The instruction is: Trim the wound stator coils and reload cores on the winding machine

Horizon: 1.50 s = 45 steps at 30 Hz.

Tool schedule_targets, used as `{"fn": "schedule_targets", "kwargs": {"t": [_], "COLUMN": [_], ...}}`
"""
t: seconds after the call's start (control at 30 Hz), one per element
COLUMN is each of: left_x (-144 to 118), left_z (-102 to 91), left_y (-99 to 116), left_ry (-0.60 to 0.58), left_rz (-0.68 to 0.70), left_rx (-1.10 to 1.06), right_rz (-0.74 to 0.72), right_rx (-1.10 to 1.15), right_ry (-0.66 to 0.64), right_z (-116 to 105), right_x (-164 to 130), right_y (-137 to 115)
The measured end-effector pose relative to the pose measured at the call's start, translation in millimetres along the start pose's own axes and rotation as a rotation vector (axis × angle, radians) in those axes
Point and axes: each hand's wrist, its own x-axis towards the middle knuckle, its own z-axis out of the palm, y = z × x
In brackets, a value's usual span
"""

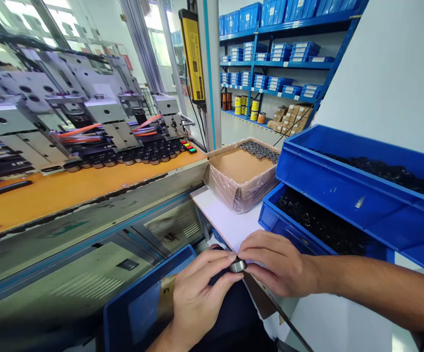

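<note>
At the near edge, both hands, left hand point(193, 293) and right hand point(276, 261), meeting around a small ring part point(238, 265). Below the left hand, an open bin point(138, 308). Right of the hands, two stacked bins point(344, 195) filled with small parts. Behind those, a cardboard box point(241, 178) on the worktop point(226, 220). Left, the machine bench point(69, 190) with a row of fixtures point(124, 156) on it. Far behind, shelves point(281, 63) loaded with boxes.

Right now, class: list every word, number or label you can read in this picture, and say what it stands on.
None can be read.
Yellow panel on the post: print too blurred.
White tags on the shelf bins: too small.
Yellow cans on the shelf: labels too small.
Small ring between both hands: no marking visible.
</note>
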Motion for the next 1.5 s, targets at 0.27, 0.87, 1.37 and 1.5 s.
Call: {"fn": "schedule_targets", "kwargs": {"t": [0.27,0.87,1.37,1.5], "left_x": [-0.2,-5.0,-1.0,-1.3], "left_z": [10.6,3.2,14.4,16.0], "left_y": [-2.5,-18.7,-12.1,-12.4], "left_ry": [0.022,-0.118,-0.131,-0.168], "left_rz": [-0.429,-0.157,-0.628,-0.690], "left_rx": [-0.390,-0.206,-0.798,-1.090], "right_rz": [-0.070,0.018,0.044,0.071], "right_rx": [-0.121,-0.079,-0.123,-0.078], "right_ry": [0.055,0.006,0.037,0.031], "right_z": [4.2,1.4,4.6,2.9], "right_x": [-2.6,-0.3,0.3,0.6], "right_y": [4.0,3.9,4.3,3.9]}}
